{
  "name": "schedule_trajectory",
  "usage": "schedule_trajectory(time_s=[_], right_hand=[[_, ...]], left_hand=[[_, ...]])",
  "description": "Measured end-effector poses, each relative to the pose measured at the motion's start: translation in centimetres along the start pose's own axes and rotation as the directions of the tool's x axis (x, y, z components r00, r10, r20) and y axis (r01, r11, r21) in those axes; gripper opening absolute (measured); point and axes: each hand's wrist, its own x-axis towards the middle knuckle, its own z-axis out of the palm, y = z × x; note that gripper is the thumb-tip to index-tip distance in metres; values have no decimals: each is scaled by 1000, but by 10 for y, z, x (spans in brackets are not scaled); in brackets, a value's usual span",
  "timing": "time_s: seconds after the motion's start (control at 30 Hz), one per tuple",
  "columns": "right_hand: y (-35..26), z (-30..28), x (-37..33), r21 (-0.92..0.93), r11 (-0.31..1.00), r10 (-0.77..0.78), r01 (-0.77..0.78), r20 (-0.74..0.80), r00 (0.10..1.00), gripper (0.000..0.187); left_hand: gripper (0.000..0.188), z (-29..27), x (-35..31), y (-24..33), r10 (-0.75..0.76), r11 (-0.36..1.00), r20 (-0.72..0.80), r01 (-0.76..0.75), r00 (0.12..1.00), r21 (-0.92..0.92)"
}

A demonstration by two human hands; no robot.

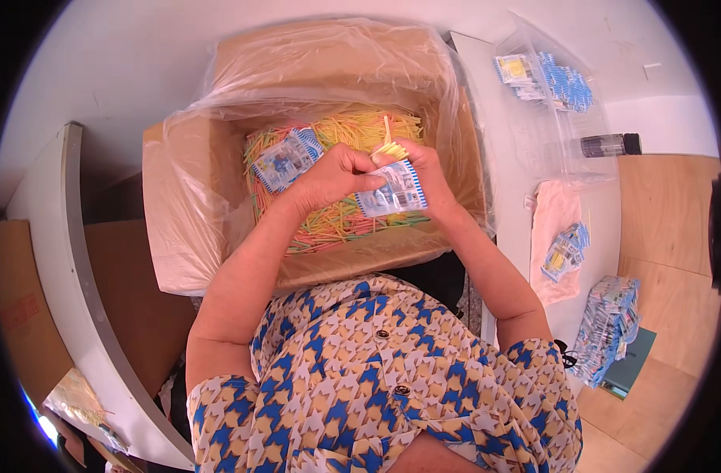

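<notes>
Over an open cardboard box (222,177), my left hand (337,175) pinches the top edge of a small clear packet (392,193) with blue-striped borders. My right hand (423,169) is closed around a bunch of thin yellow sticks (391,150), just above the packet's mouth; its fingers also lie against the packet's right side. Many loose sticks (345,226) in yellow, pink and green fill the box below. On these sticks, left of my hands, rests a blue-striped packet or stack of packets (288,162).
Clear plastic lines the box and drapes over its flaps. To the right, a clear bin (546,130) holds blue-striped packets (565,83). A pink cloth (553,221) bears several packets (565,252). Nearer stands a packet stack (609,327). A white panel edge (77,229) rises at left.
</notes>
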Motion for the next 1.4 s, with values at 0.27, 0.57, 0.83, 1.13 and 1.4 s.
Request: schedule_trajectory(time_s=[0.27,0.57,0.83,1.13,1.4], right_hand=[[-31,-17,8,375,918,256,-128,-316,914,23],[-2,26,-10,414,910,104,19,-272,957,26],[-3,2,2,483,842,246,-241,54,968,31],[-9,9,28,-353,908,-330,226,-270,905,24],[14,-35,-19,-661,744,39,-96,-99,994,24]], left_hand=[[8,-4,1,-3,175,960,15,-174,984,220],[10,2,-2,5,182,983,-220,-169,958,78],[9,1,-3,4,171,985,-134,-167,976,38],[6,7,1,-2,389,825,-45,-326,920,462],[9,-1,4,0,145,988,-234,-126,961,93]])
